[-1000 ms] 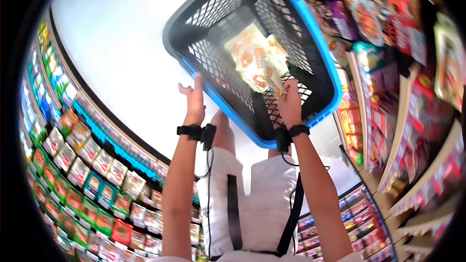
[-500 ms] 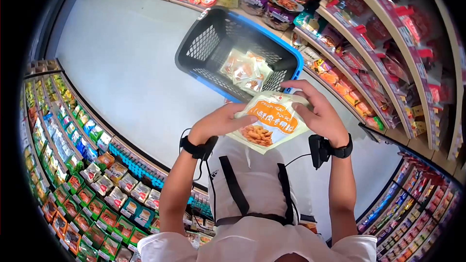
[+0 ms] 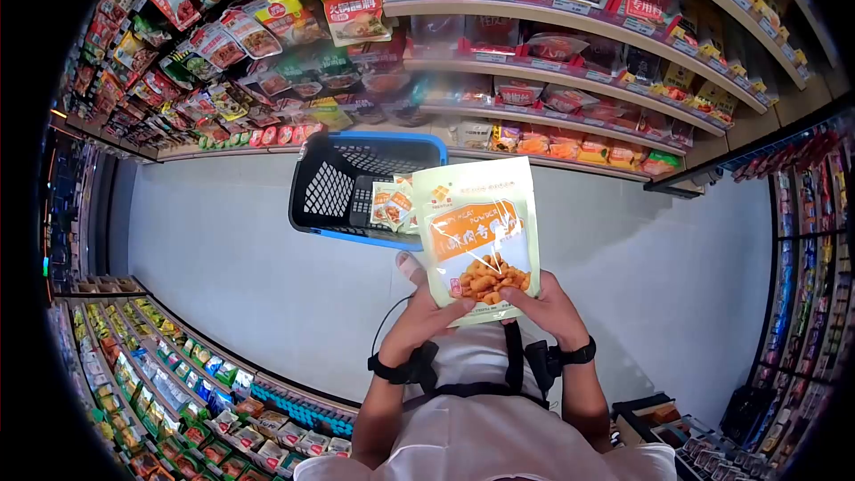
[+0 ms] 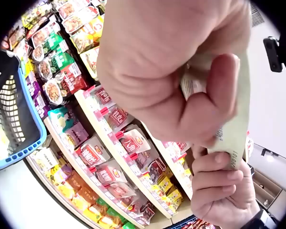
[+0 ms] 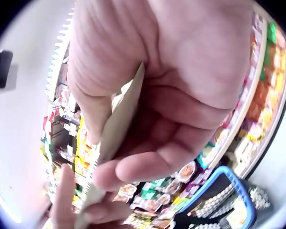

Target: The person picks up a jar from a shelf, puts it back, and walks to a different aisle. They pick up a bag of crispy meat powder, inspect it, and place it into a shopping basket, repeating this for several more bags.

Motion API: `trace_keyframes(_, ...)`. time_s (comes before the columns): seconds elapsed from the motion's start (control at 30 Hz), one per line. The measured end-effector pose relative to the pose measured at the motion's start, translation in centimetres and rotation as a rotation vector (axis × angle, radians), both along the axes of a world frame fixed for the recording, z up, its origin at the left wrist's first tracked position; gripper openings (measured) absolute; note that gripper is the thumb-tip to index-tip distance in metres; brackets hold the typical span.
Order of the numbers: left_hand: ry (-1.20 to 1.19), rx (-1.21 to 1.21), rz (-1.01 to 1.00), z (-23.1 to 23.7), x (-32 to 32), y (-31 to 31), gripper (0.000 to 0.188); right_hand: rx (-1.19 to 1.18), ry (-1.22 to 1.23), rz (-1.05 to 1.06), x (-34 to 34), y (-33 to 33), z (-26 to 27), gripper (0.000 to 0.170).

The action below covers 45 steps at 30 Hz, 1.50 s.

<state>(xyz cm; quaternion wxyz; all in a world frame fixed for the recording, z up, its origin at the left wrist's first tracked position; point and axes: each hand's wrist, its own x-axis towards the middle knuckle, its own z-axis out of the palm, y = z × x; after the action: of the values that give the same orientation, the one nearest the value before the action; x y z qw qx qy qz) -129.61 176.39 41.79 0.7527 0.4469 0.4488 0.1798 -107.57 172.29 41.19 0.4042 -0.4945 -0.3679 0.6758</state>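
You are holding a pale green pouch [image 3: 468, 191] in front of your body with both hands, its printed face turning toward the head camera. Your left hand [image 3: 422, 321] is gripping its lower left part, thumb lying on the front and fingers curling behind; your right hand [image 3: 554, 310] is gripping the lower right part the same way. The pouch is showing an orange panel with white lettering above a picture of golden-brown pieces. Beyond it, to your left, a black basket [image 3: 325, 189] with a blue rim is standing on the pale floor [image 3: 214, 240], and similar packets [image 3: 388, 205] are lying inside. Farther off, shelves [image 3: 534, 66] are carrying rows of packaged goods.
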Motion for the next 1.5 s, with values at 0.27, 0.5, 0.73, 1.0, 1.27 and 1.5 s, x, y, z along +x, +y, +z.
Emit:
trace_keyframes(0.27,-0.044,0.054,0.021,-0.4,4.1,-4.0,0.036,-0.057,0.037,-0.042,3.1,-4.1,0.2,0.025)
trace_keyframes(0.5,0.055,0.075,-0.053,-0.3,4.3,-4.4,0.034,-0.084,-0.065,-0.040,3.5,-6.5,-1.9,0.030)
trace_keyframes(0.73,0.123,0.297,-0.164,-1.1,3.9,-4.1,0.038,-0.040,-0.153,-0.004,3.5,-6.8,-1.8,0.028)
trace_keyframes(1.0,-0.054,0.170,-0.068,-0.3,4.1,-3.7,0.052,-0.004,-0.177,-0.036,3.4,-6.5,0.7,0.031)
trace_keyframes(1.27,-0.162,0.049,-0.034,1.4,4.7,-3.8,0.055,-0.026,-0.089,-0.075,3.5,-7.0,0.8,0.030)
trace_keyframes(1.5,-0.113,0.195,-0.043,-1.0,4.3,-5.3,0.042,0.013,-0.039,-0.068,3.9,-7.7,0.8,0.030)
